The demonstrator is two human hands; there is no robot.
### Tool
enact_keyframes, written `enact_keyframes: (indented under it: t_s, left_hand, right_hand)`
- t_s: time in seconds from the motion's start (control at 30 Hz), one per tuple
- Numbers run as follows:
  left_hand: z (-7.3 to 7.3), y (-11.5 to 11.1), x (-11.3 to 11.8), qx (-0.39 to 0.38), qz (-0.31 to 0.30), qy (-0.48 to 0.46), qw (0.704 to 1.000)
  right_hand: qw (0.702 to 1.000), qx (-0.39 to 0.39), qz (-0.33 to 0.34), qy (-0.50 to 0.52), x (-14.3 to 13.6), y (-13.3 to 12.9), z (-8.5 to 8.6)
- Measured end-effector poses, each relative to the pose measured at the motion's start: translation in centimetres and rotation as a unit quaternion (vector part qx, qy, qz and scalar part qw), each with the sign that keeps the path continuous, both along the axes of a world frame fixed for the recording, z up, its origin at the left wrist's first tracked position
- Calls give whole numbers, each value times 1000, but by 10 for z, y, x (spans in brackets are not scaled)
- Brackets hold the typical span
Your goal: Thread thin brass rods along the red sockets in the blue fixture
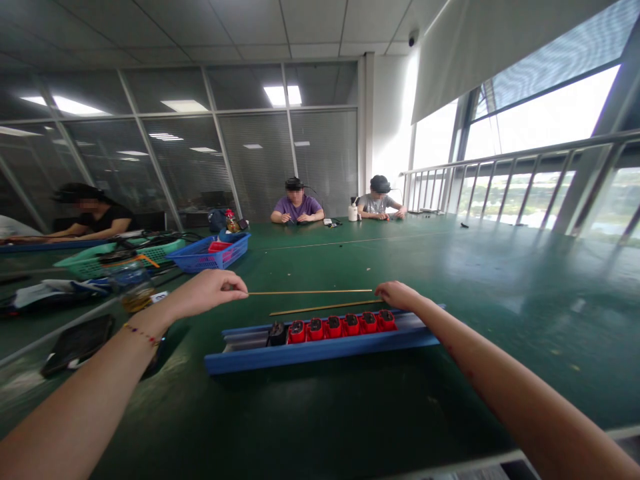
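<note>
Left fingers [241, 287] pinch slim gold strip [310, 291]; right fingers [383, 289], cannot tell; boxy red blocks [333, 329] in blue trough [320, 355].

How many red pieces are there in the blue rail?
6. The red pieces sit in one row in the blue rail, all right of the black piece; none seems hidden.

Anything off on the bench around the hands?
One mismatch: the black piece at the left end of the row in the blue channel sits beside six red pieces; it may be intentional. The thin strip at the left hand looks straight. I see no spill.
</note>
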State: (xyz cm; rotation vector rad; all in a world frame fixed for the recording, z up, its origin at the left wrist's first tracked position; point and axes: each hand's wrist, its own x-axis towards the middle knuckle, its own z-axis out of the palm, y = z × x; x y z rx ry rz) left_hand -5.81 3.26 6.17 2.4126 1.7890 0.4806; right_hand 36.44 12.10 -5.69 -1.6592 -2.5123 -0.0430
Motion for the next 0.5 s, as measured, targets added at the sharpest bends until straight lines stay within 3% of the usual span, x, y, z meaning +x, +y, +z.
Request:
enact_keyframes:
  t_s: [0.23,0.5]
  left_hand:
    - [-38,32,21,-93,-88,54,990]
    - [-67,66,42,-87,-93,95,987]
  right_hand:
    - [1000,3,-24,-2,3,1,-2]
    - [1000,-3,0,-10,1,4,-5]
